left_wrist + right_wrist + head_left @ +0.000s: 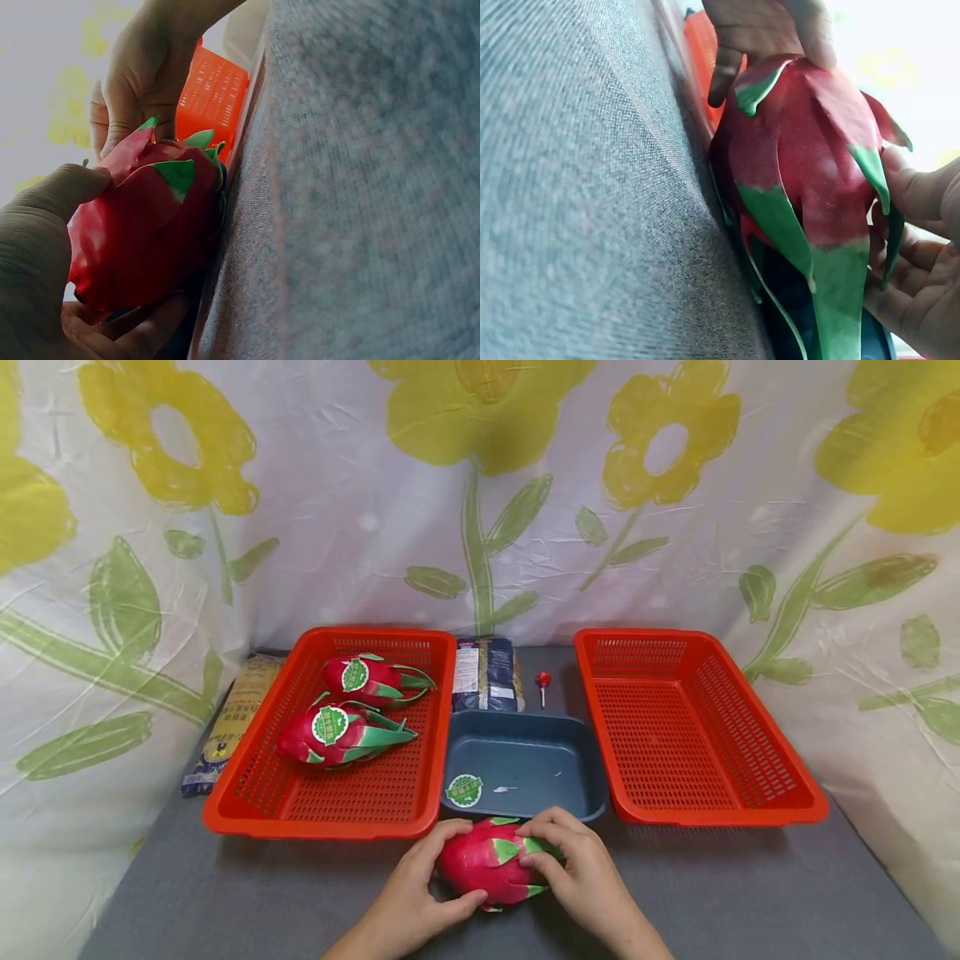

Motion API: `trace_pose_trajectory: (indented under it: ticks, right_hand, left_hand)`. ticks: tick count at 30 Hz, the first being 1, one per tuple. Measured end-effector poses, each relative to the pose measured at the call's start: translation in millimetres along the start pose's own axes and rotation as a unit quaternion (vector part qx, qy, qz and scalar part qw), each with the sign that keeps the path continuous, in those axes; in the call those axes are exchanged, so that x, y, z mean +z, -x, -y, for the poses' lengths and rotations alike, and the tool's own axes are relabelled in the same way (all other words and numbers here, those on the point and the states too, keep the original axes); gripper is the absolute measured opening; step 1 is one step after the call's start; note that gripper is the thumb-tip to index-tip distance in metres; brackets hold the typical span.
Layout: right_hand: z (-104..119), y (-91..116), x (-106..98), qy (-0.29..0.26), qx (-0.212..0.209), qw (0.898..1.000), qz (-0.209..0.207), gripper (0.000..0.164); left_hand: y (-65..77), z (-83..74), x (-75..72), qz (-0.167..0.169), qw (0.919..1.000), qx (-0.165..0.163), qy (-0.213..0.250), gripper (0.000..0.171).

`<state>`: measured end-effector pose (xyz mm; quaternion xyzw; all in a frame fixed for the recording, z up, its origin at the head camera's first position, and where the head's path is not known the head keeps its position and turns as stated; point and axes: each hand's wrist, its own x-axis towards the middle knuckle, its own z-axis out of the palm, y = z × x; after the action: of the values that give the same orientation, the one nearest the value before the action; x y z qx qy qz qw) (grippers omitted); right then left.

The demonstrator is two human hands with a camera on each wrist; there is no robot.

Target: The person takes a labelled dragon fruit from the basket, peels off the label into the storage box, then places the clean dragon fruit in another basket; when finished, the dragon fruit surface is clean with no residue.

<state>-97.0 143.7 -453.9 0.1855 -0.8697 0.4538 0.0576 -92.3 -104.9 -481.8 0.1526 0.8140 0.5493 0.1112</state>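
Dragon fruit (480, 864) lay on its side just before the near edge of the dark blue tray (525, 760), low on or over the grey tabletop (750, 893); whether its underside bore weight, I could not tell. My left hand (416, 889) gripped the rounded end, thumb on the near side, fingers on the far side. My right hand (581, 872) held the leafier end, thumb and fingers about the green-tipped scales (776, 221).

Handling, by judgement: skin smooth with a faint sheen, so probably a little slippery. Body looked full and firm, of modest weight, too broad for a sure fingertip pinch. Scales thin, seemingly bendy, likely the weakest part; a tug on one tip might tear it. Best hold: both hands cupped round the widest red part, palms close, tips left free.

Nearby: two labelled dragon fruits (303, 745) in the left red basket (322, 829); one round green label (464, 791) in the tray.
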Motion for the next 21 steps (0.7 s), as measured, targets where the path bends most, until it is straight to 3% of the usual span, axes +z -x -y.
trace_pose_trajectory:
  ticks: [10,14,17,21]
  right_hand:
    - [-1,1,-3,0.01,0.001,1.0,0.012,0.029]
    - [5,3,-14,0.024,0.005,1.0,0.011,0.039]
    - [10,5,-31,0.029,-0.012,0.999,-0.027,0.045]
    - [12,6,-64,0.043,-0.052,0.99,-0.125,0.045]
  left_hand:
    - [-0.2,0.4,0.9,0.0,0.9999,-0.009,-0.006,0.073]
    - [-0.5,0.2,0.6,0.001,0.9999,-0.013,0.001,0.073]
    - [-0.3,0.7,0.5,0.001,0.9999,-0.01,0.007,0.071]
    - [-0.3,1.0,0.5,0.002,0.9999,-0.007,0.013,0.071]
